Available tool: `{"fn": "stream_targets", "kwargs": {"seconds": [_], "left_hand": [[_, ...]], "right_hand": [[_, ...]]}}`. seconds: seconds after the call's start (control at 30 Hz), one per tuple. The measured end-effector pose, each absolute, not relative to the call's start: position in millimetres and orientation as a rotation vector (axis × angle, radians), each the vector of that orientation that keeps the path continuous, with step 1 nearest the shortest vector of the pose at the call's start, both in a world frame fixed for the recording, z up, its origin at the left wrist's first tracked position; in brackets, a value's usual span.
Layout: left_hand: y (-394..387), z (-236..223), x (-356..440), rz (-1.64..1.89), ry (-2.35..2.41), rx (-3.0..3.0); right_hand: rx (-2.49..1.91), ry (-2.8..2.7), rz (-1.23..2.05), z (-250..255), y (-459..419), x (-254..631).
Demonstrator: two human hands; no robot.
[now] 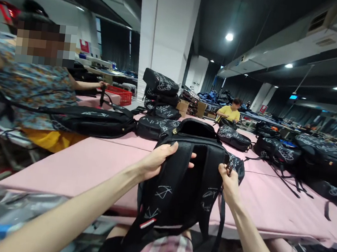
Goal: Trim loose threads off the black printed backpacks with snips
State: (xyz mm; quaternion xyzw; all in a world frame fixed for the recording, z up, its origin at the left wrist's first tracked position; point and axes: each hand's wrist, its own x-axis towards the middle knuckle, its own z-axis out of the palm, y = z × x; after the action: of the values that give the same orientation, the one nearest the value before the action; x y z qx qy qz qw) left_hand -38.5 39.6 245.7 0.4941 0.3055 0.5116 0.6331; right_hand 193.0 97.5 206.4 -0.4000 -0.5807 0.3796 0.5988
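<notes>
A black backpack (194, 185) leans against the pink table's near edge, its padded back and shoulder straps facing me and its top gaping. My left hand (160, 159) is closed around the left shoulder strap (178, 167), thumb in front and fingertips showing past its inner side. At the pack's right edge, my right hand (229, 178) pinches a small dark part; whether it is a zip pull or the edge itself I cannot tell. White line drawings mark the straps. Loose webbing (221, 223) hangs below my right hand.
A pink-covered table (92, 166) stretches across. Several printed black backpacks lie on it, including a stack (161, 91) by the pillar and a group (324, 158) at right. A co-worker (37, 84) sits at left handling a black strap; another person (229, 113) in yellow works farther back.
</notes>
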Motion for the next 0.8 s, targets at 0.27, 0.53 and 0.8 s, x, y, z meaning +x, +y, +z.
{"fn": "stream_targets", "kwargs": {"seconds": [0.27, 0.53, 0.8], "left_hand": [[-35, 303, -17, 1.288, 0.671, 1.077], [72, 207, -36, 1.228, 0.773, 0.616], [25, 12, -44, 1.064, 0.981, 0.388]], "right_hand": [[-0.873, -1.282, 0.504, 246, 27, 207], [-1.077, -1.249, 0.885, 160, 90, 161], [-1.342, -1.245, 1.305, -16, 48, 163]]}}
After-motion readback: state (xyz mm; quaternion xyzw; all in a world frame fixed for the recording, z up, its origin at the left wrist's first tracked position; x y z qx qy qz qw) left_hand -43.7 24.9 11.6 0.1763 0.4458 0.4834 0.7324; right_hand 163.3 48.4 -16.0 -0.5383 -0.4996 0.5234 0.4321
